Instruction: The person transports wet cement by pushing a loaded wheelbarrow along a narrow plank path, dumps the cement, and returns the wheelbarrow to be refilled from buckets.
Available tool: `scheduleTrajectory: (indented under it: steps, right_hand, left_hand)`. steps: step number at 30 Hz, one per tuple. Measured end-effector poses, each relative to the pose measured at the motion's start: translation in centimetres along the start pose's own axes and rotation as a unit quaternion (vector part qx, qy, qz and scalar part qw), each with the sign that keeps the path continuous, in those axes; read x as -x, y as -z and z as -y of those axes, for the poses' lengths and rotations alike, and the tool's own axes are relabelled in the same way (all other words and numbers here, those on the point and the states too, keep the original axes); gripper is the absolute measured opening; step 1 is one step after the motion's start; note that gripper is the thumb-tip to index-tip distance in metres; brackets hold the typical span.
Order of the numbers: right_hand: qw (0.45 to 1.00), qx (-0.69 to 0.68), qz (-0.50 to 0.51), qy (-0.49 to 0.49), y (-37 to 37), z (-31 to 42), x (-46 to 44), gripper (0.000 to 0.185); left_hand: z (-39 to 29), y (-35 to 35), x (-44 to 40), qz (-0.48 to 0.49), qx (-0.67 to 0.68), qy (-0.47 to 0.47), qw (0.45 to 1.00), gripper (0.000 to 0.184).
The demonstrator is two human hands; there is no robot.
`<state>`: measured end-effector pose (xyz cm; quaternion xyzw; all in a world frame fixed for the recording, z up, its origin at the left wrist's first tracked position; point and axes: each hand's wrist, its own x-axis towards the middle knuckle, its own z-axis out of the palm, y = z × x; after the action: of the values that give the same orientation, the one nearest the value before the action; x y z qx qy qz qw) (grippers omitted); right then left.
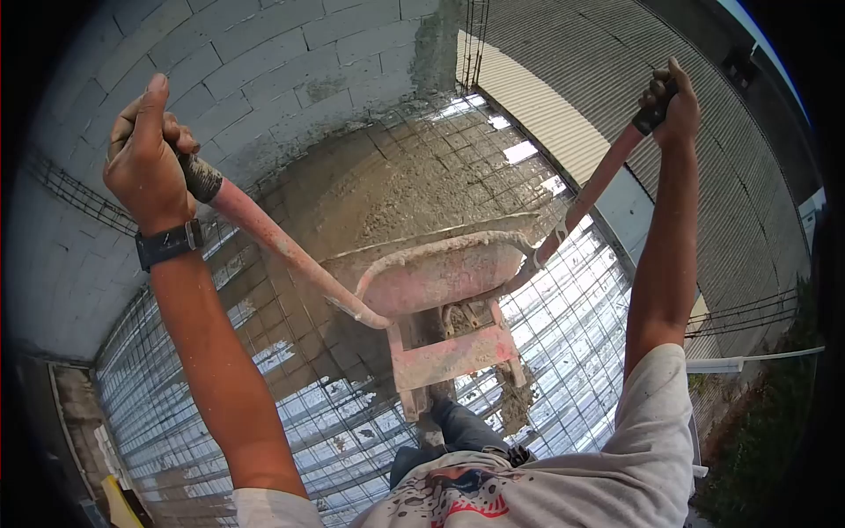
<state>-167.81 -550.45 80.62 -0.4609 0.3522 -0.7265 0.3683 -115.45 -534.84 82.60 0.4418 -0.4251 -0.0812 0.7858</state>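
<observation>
A wheelbarrow with a pink, cement-smeared tray is tipped forward, its underside and legs toward me. My left hand is wrapped round the black grip of its left handle, raised at upper left. At upper right my right hand closes round the black grip of the right handle. Wet concrete lies spread beyond the tray's far edge. The wheelbarrow's pink leg frame stands just ahead of my legs. What is left inside the tray is hidden.
A steel rebar grid covers shiny corrugated metal decking underfoot. A grey block wall runs along the left and back. Upright rebar rises at the far corner. Beyond the right edge lie a corrugated roof and greenery lower down.
</observation>
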Motion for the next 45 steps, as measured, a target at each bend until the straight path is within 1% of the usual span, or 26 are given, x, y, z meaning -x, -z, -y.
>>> scheduleTrajectory:
  steps: [1, 2, 5, 6, 9, 11, 13, 17, 21, 25, 29, 30, 33, 34, 35, 37, 38, 40, 41, 44, 45]
  right_hand:
    - [1.000, 0.000, 0.003, -0.002, -1.2, 1.3, 2.4, 0.035]
    - [1.000, 0.005, 0.005, -0.009, -1.5, 2.5, 4.7, 0.035]
    - [1.000, 0.018, 0.008, 0.009, -2.0, 4.6, 8.5, 0.034]
    - [1.000, 0.011, -0.002, 0.015, -2.0, 5.0, 9.1, 0.034]
    - [1.000, 0.002, -0.020, 0.024, 0.1, 6.8, 11.7, 0.034]
    - [1.000, -0.009, -0.019, 0.021, 1.1, 7.9, 13.7, 0.035]
    - [0.999, -0.014, -0.008, 0.032, 1.3, 9.9, 17.8, 0.035]
    - [0.998, -0.030, 0.011, 0.059, 2.8, 14.1, 27.3, 0.037]
    - [0.997, -0.022, -0.005, 0.076, 4.8, 17.6, 36.0, 0.038]
    - [0.995, -0.038, -0.008, 0.091, 7.6, 19.6, 43.5, 0.039]
    - [0.992, -0.033, 0.014, 0.118, 10.9, 21.1, 51.2, 0.043]
    - [0.991, -0.053, 0.030, 0.117, 12.1, 21.3, 53.1, 0.046]
    - [0.984, -0.117, 0.068, 0.118, 15.7, 22.1, 59.4, 0.057]
    - [0.980, -0.139, 0.075, 0.119, 16.6, 22.5, 61.9, 0.061]
    - [0.977, -0.160, 0.083, 0.117, 17.7, 22.9, 64.4, 0.065]
    - [0.962, -0.258, 0.077, 0.054, 21.2, 23.3, 69.7, 0.072]
    - [0.949, -0.306, 0.072, 0.022, 23.0, 23.5, 72.2, 0.075]
    - [0.934, -0.333, -0.036, -0.124, 25.9, 24.7, 77.4, 0.077]
    - [0.921, -0.342, -0.073, -0.171, 27.1, 25.6, 79.6, 0.076]
    - [0.901, -0.322, -0.074, -0.280, 30.7, 27.4, 86.0, 0.078]
    - [0.897, -0.306, -0.066, -0.312, 32.0, 27.6, 87.7, 0.081]
  left_hand:
    - [0.8, 0.9, -0.9, 0.005, 0.009, 0.000, 1.000, 0.025]
    - [1.3, 1.9, -1.6, -0.019, 0.006, 0.013, 1.000, 0.026]
    - [-0.4, 4.9, -0.3, -0.052, -0.002, 0.026, 0.998, 0.026]
    - [-1.3, 6.2, 0.5, -0.036, 0.015, 0.020, 0.999, 0.027]
    - [-6.5, 8.5, 6.6, -0.015, 0.048, -0.007, 0.999, 0.026]
    - [-9.0, 10.4, 9.1, -0.032, 0.054, -0.021, 0.998, 0.026]
    - [-10.5, 12.9, 11.1, -0.048, 0.061, -0.024, 0.997, 0.026]
    - [-13.0, 19.9, 14.4, -0.049, 0.097, -0.008, 0.994, 0.026]
    - [-15.8, 25.9, 19.6, -0.055, 0.099, -0.014, 0.993, 0.027]
    - [-18.2, 31.3, 25.1, -0.034, 0.104, 0.001, 0.994, 0.038]
    - [-20.4, 35.8, 31.2, -0.047, 0.119, 0.002, 0.992, 0.050]
    - [-21.0, 36.8, 32.6, -0.045, 0.124, -0.003, 0.991, 0.054]
    - [-23.2, 40.7, 37.9, 0.018, 0.239, 0.021, 0.971, 0.067]
    - [-23.6, 42.7, 39.7, 0.073, 0.290, 0.038, 0.954, 0.078]
    - [-23.9, 44.4, 41.9, 0.079, 0.328, 0.074, 0.938, 0.079]
    - [-25.7, 47.2, 46.7, 0.083, 0.398, 0.148, 0.901, 0.081]
    - [-26.2, 49.1, 49.2, 0.115, 0.449, 0.195, 0.865, 0.081]
    - [-28.2, 52.0, 54.9, 0.043, 0.437, 0.321, 0.839, 0.076]
    - [-29.1, 52.9, 57.2, 0.012, 0.434, 0.377, 0.818, 0.074]
    - [-32.7, 56.2, 63.1, 0.028, 0.389, 0.476, 0.788, 0.070]
    - [-33.8, 57.6, 64.5, 0.071, 0.363, 0.520, 0.770, 0.070]
